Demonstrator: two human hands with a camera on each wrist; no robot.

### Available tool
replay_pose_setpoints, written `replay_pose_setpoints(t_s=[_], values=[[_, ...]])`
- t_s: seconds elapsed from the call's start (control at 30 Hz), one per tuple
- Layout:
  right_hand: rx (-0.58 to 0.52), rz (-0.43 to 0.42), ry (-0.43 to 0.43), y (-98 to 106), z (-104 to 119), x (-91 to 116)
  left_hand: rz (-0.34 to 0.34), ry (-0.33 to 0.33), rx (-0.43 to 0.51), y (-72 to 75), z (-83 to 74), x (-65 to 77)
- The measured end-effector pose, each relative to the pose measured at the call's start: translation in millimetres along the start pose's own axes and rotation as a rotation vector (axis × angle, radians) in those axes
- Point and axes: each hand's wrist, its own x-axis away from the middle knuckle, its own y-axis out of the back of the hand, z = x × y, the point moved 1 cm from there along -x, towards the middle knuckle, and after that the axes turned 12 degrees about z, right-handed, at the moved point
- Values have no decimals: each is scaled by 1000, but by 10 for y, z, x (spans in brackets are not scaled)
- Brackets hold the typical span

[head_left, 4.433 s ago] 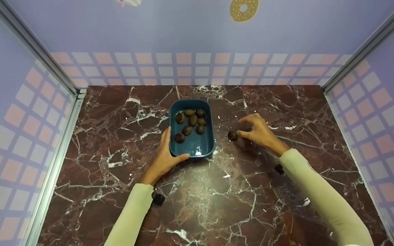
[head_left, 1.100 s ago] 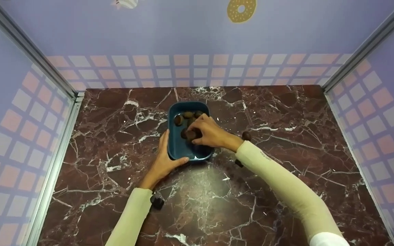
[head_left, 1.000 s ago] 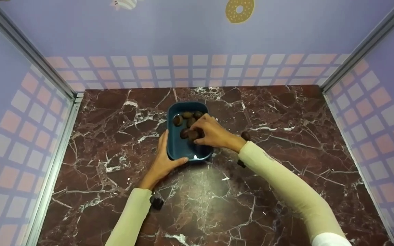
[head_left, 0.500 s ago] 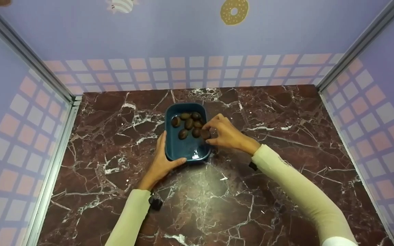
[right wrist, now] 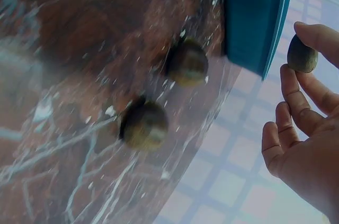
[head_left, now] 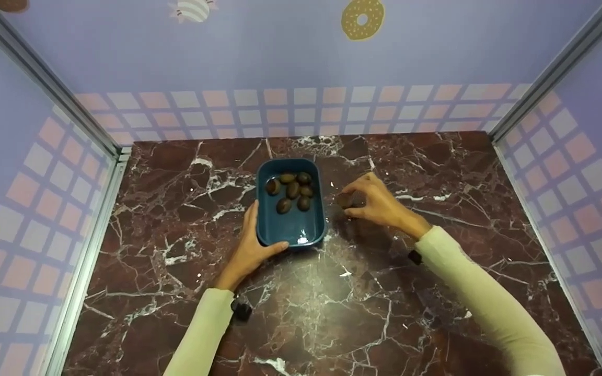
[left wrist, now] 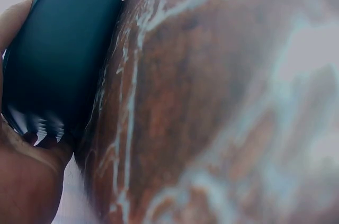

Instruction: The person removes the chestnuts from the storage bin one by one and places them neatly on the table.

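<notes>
My left hand (head_left: 251, 245) holds the near left corner of a deep blue-green rectangular box (head_left: 293, 227), with the thumb over the front rim and the fingers along the left wall. Several brown-green, egg-shaped nut-like pieces (head_left: 284, 205) lie inside, mostly towards its far end. To the right of the box my right hand (head_left: 379, 201) pinches one such oval piece (right wrist: 303, 53) between thumb and fingertips, outside the box wall. Two more oval pieces rest on the marble in the right wrist view, one nearer (right wrist: 145, 125) and one closer to the box (right wrist: 187, 62); my right hand and arm hide them from the head view.
The box stands on a dark red marble tabletop (head_left: 175, 219) with white veins. Lilac walls with a pink and white checked band (head_left: 301, 104) close off the back and both sides. Metal edging (head_left: 87, 250) runs along the left side.
My right hand has gone into the box, gripped an oval piece and come out rightward with it. The piece at the box's near left is gone from inside. My left hand stays on the box.
</notes>
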Motion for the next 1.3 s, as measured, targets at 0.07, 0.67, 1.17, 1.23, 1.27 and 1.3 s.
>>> replay_pose_setpoints(t_s=[0.07, 0.67, 1.17, 1.23, 1.27, 1.3], values=[[-26, -15, -23, 37, -51, 53, -3, 2, 0, -3, 4, -3], [-125, -102, -167, 269, -493, 449, 6, 4, -25, 15, -293, 60], [-142, -143, -286, 264, -817, 731, -18, 24, -54, -2, -2, -5], [-131, -147, -282, 251, -860, 755, -24, 15, -50, -7, 13, -7], [-127, -149, -277, 245, -878, 766, -27, 5, -43, -8, 23, -9], [-124, -152, -268, 238, -895, 774, -32, -3, -38, -9, 29, -11]])
